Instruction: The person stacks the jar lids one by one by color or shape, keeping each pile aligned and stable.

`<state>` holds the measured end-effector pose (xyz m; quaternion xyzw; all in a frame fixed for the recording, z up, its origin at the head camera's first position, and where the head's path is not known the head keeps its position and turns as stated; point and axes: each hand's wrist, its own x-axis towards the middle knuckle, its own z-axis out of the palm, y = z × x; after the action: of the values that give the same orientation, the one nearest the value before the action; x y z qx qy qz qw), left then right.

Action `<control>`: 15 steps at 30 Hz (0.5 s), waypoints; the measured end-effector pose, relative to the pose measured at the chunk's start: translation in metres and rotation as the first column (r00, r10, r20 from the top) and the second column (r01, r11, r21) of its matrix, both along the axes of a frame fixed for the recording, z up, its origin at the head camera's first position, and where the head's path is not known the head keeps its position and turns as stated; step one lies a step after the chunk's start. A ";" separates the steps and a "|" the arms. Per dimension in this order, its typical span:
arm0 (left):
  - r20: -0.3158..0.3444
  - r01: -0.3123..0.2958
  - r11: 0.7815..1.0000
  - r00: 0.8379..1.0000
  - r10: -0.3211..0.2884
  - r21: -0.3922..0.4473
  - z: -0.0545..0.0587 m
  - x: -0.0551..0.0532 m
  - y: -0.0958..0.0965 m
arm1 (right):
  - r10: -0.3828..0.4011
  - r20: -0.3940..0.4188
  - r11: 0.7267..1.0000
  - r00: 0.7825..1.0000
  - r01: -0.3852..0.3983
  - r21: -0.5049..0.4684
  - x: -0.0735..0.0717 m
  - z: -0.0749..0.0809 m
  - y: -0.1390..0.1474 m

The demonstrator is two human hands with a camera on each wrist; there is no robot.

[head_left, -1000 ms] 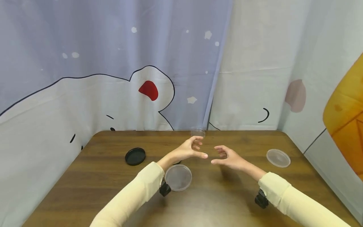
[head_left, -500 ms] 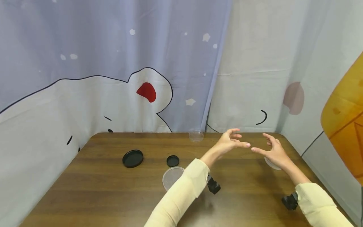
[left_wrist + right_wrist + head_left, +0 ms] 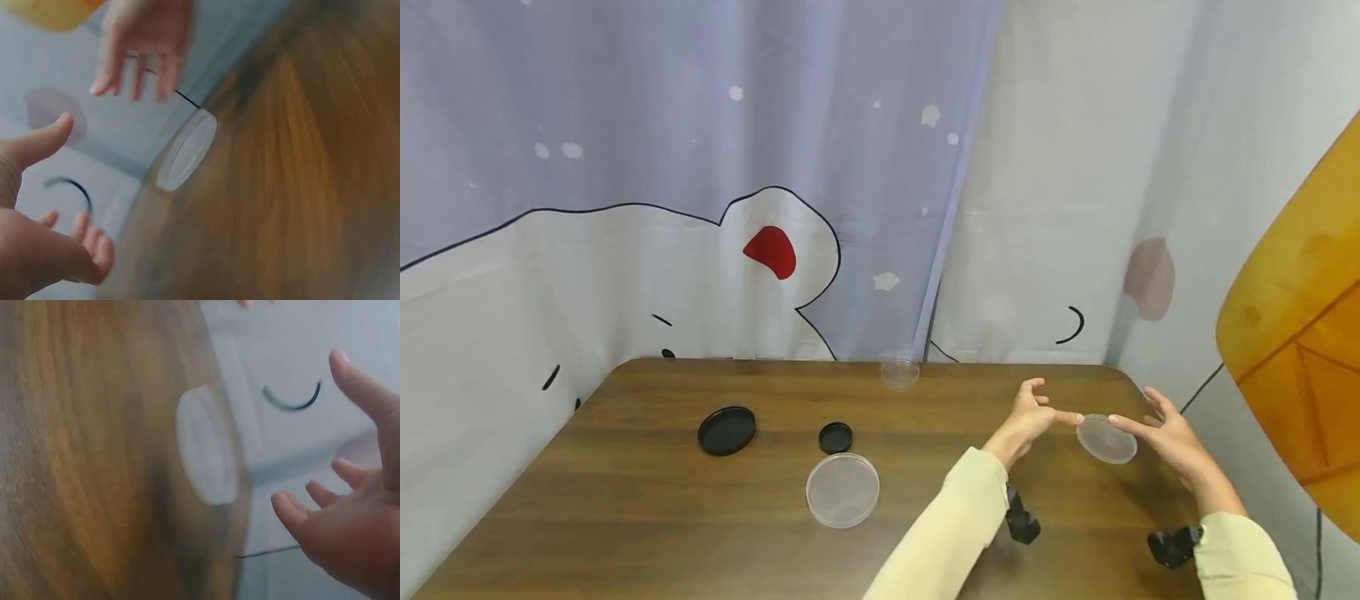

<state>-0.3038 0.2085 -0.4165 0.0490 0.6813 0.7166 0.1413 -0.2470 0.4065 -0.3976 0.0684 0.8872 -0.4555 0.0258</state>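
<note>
A clear, shallow petri dish point(image 3: 1107, 442) lies on the right part of the wooden table. My left hand point(image 3: 1028, 421) hovers at its left with thumb and fingers spread apart, holding nothing. On the other side is my right hand point(image 3: 1176, 442), likewise spread, its thumb overlapping the dish's edge in the head view. In the left wrist view the dish point(image 3: 187, 150) stands apart from both hands. The right wrist view has the dish point(image 3: 207, 447) beside the open right palm point(image 3: 356, 519), with space between them.
Left of the hands lie a large clear dish point(image 3: 842, 492), a small black round dish point(image 3: 836, 437) and a larger black one point(image 3: 727, 431). Another clear dish point(image 3: 900, 373) sits at the table's back edge. A printed curtain point(image 3: 865, 167) hangs behind the table.
Both hands have moved right across the table, from near the middle to around the right-hand clear dish. Dishes that the left arm covered now show. The view has shifted slightly.
</note>
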 end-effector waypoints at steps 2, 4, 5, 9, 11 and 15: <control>0.029 -0.027 0.997 0.999 0.025 0.067 0.000 0.001 0.012 | 0.006 0.050 1.000 0.999 -0.005 -0.024 -0.004 -0.003 0.010; 0.072 -0.042 0.992 0.997 0.033 0.122 -0.003 0.004 0.023 | 0.024 0.097 0.999 0.995 -0.019 -0.047 -0.007 -0.009 0.019; 0.097 -0.057 0.987 0.994 0.043 0.149 -0.005 0.006 0.027 | 0.030 0.120 0.998 0.992 -0.023 -0.064 -0.008 -0.012 0.022; 0.163 -0.148 0.956 0.981 0.109 0.253 -0.015 0.011 0.037 | 0.072 0.159 0.984 0.985 -0.044 -0.172 -0.007 -0.026 0.029; 0.159 -0.175 0.947 0.978 0.136 0.270 -0.019 0.012 0.038 | 0.087 0.152 0.974 0.984 -0.053 -0.219 -0.005 -0.031 0.031; 0.108 -0.114 0.985 0.989 0.100 0.127 -0.018 0.015 0.039 | 0.119 0.130 0.943 0.984 -0.071 -0.324 -0.002 -0.035 0.038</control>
<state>-0.2891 0.2473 -0.4344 -0.0149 0.6257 0.7684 0.1334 -0.2493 0.4447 -0.4322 0.0540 0.8001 -0.5843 0.1242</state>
